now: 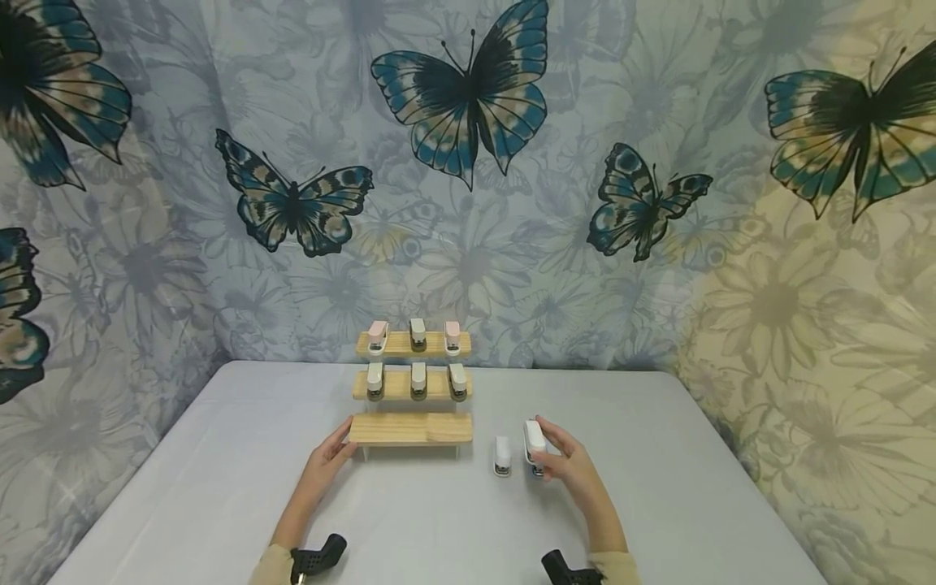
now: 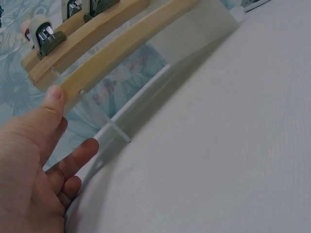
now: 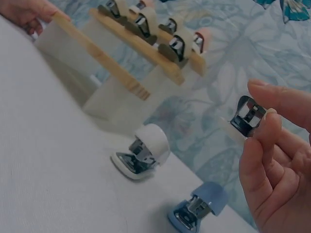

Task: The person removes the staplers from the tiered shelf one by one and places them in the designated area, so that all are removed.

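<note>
A three-step wooden display rack [image 1: 413, 428] on clear supports stands on the table; its lowest step is bare. My left hand [image 1: 325, 463] holds the left end of that step, thumb [image 2: 55, 97] against the wood and the other fingers loosely bent. To the right of the rack, my right hand [image 1: 574, 467] pinches a small white stapler [image 1: 535, 437] above the table, between thumb and fingers. A second white stapler [image 1: 502, 455] stands on the table beside it. In the right wrist view a blue stapler [image 3: 209, 196] stands near that one; my right hand mostly hides it in the head view.
Pink and pale mini staplers [image 1: 418, 333] line the rack's top step. White staplers with dark bases [image 1: 418, 380] stand on the middle step. The white table [image 1: 658, 487] reaches back to a butterfly-patterned wall covering [image 1: 468, 244].
</note>
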The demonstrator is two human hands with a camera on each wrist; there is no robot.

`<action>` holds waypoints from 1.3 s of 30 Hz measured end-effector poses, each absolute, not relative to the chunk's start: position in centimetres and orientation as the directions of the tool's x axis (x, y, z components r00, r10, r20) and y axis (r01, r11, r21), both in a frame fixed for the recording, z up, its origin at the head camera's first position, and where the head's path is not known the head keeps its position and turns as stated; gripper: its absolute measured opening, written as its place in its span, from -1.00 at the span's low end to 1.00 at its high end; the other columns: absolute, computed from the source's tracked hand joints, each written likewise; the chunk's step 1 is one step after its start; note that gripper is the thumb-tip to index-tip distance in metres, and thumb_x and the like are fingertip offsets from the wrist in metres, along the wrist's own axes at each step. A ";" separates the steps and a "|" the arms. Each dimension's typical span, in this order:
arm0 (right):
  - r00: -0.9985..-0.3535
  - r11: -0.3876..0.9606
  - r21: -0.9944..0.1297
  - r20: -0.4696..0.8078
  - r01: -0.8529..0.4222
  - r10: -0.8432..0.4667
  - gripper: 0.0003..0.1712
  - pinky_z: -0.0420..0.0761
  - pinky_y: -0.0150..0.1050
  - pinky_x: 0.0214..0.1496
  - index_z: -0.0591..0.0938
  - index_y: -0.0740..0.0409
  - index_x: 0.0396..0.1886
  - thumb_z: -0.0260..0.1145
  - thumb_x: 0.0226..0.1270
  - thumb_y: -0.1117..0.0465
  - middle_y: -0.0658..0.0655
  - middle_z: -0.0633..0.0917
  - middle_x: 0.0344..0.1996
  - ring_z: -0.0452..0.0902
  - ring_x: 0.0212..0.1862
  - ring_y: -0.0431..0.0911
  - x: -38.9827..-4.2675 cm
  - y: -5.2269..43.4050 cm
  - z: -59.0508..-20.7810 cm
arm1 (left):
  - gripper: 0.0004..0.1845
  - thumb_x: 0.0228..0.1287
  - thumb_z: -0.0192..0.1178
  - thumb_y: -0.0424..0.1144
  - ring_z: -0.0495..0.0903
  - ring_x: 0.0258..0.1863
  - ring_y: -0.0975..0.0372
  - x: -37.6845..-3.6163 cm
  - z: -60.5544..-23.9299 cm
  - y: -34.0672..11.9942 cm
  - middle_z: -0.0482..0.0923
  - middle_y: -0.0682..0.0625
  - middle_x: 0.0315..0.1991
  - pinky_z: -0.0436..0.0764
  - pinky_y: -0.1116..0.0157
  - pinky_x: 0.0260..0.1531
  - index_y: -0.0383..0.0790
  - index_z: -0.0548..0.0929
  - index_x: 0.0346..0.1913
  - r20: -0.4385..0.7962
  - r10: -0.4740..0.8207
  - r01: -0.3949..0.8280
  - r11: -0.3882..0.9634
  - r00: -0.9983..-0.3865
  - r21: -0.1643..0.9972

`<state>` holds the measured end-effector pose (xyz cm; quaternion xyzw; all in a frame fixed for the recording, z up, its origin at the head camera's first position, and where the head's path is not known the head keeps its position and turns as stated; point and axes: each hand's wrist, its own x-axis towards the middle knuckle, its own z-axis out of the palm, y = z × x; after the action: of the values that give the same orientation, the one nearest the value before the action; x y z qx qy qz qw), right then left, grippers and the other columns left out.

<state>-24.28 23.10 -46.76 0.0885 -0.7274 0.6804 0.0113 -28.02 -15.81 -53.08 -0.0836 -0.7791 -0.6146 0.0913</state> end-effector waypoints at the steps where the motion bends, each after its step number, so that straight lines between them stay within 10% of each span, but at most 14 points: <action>1: -0.985 0.039 -0.990 0.129 -0.134 -0.113 -0.40 0.42 -0.32 -0.69 0.27 0.10 0.04 0.20 -0.09 0.27 0.17 0.24 0.02 0.35 -0.52 -0.11 -24.3 23.2 -46.7 | -0.49 0.01 -0.01 -0.03 0.24 -0.06 0.22 -28.0 -53.1 -15.8 0.12 0.11 0.07 0.30 0.19 -0.15 0.00 0.21 0.08 0.245 0.019 0.243 0.230 -0.969 0.942; 39: -1.000 -0.195 -0.981 0.000 -0.003 0.015 -0.38 0.30 -0.50 -0.80 0.13 0.30 0.09 0.12 -0.01 0.36 0.13 0.34 -0.10 0.17 -0.77 -0.31 -23.6 29.0 -49.1 | -0.47 0.01 -0.01 -0.03 0.24 -0.06 0.20 -28.1 -53.1 -16.0 0.11 0.06 0.08 0.34 0.22 -0.19 -0.07 0.21 0.09 0.263 0.027 0.262 0.225 -0.964 0.938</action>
<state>-23.58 29.05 -49.09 -0.0048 -0.6343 0.7730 0.0058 -28.11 -15.96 -53.07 -0.0930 -0.7769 -0.6154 0.0956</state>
